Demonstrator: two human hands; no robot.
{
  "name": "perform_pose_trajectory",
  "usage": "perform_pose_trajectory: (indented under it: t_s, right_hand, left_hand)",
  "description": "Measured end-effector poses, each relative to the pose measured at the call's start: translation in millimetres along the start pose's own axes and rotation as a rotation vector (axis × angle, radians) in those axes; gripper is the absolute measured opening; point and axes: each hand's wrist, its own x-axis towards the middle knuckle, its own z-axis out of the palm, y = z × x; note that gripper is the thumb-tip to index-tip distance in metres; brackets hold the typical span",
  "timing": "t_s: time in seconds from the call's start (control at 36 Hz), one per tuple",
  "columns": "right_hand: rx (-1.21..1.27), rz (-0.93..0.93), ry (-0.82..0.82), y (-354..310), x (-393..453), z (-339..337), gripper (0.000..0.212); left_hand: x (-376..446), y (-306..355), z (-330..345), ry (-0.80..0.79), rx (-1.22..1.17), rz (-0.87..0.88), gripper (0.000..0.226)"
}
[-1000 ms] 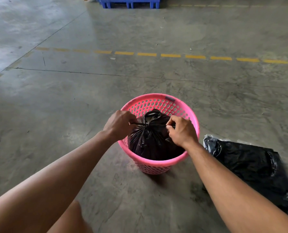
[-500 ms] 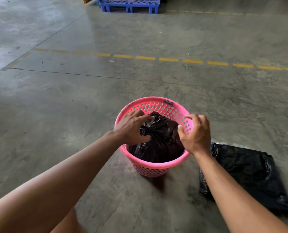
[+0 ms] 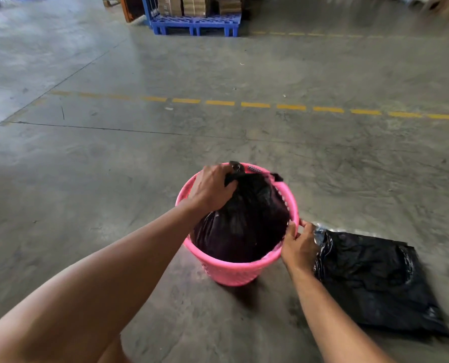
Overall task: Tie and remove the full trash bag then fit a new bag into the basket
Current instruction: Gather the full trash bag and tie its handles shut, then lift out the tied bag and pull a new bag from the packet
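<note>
head view:
full trash bag [image 3: 244,221]: sitting in the pink basket [image 3: 231,271], top bulging above the rim
left hand [image 3: 210,189]: gripping the bag's tied neck, fist closed
right hand [image 3: 298,247]: pinching the basket rim at its right edge
new bag [image 3: 370,281]: lying flat on the floor, just right of the basket
floor [image 3: 113,179]: bare concrete, opening wide to the left and ahead
far end: blue pallet [image 3: 194,23] standing past a dashed yellow line [image 3: 254,104]

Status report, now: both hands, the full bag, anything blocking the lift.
Left hand clamped on full bag at its gathered top. Right hand gripping pink basket rim. Bag not yet out. Spare black bag on floor, right; nothing blocking.
</note>
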Motion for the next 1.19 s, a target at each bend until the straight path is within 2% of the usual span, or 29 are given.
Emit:
perform_pose_trajectory:
  t_s: [0.17,0.33,0.39,0.53,0.64,0.72,0.83,1.11,1.19]
  right_hand:
    - [0.015,0.031,-0.05,-1.0,-2.4,-3.2,0.037]
    - [0.029,0.095,-0.083,-6.1,-2.6,-7.4,0.037]
    - [0.025,0.079,-0.085,-6.8,-2.8,-5.9,0.04]
    - [0.021,0.024,-0.004,-10.1,-5.5,0.6,0.07]
    - [0.004,0.016,0.005,-13.1,-8.7,2.6,0.066]
    - [-0.004,0.005,0.025,-11.2,-6.8,3.0,0.066]
    - [-0.007,0.01,0.015,-9.7,-5.1,2.6,0.063]
    - [0.006,-0.028,0.061,-3.7,0.2,7.0,0.062]
    - [-0.008,-0.037,0.078,3.1,4.0,9.9,0.062]
  left_hand:
    - [21.0,8.8,-79.3,0.261,-0.149,-0.142,0.013]
    - [10.1,-14.3,-134.9,0.463,-0.266,-0.34,0.014]
    - [3.8,-24.2,-150.8,0.56,-0.325,-0.367,0.012]
    - [-5.2,-39.6,-188.0,0.81,-0.422,-0.36,0.011]
    - [-12.9,-54.8,-210.6,0.921,-0.369,-0.322,0.013]
    - [-18.9,-71.6,-211.2,0.866,-0.282,-0.321,0.015]
    - [-30.0,-106.8,-184.5,0.7,-0.199,-0.365,0.011]
    - [-71.4,-198.2,-82.1,0.319,-0.112,-0.703,0.02]
    - [-85.1,-215.3,-47.0,0.157,-0.108,-0.787,0.027]
